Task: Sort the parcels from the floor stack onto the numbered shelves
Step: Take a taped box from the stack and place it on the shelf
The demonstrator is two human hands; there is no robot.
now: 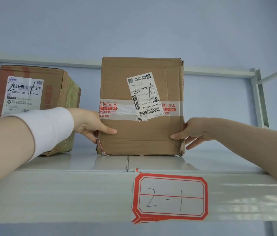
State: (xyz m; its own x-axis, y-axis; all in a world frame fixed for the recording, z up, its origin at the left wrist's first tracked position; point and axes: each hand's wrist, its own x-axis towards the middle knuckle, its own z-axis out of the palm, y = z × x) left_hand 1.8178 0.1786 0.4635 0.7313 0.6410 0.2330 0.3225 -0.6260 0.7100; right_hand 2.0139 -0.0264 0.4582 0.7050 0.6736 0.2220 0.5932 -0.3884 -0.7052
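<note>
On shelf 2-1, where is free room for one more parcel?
Widest bare patch: shelf between the held box and the right post. The gap between that box and the left box is narrow and filled by the left hand.

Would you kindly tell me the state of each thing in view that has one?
Centre parcel: taped shut, upright on the shelf, lower corners crumpled.
Left parcel: closed, resting on the shelf, marked 2-1.
Shelf tag: stuck on, lower left corner peeling.
Left hand: grips the centre parcel's lower left edge.
Right hand: grips its lower right edge.
</note>
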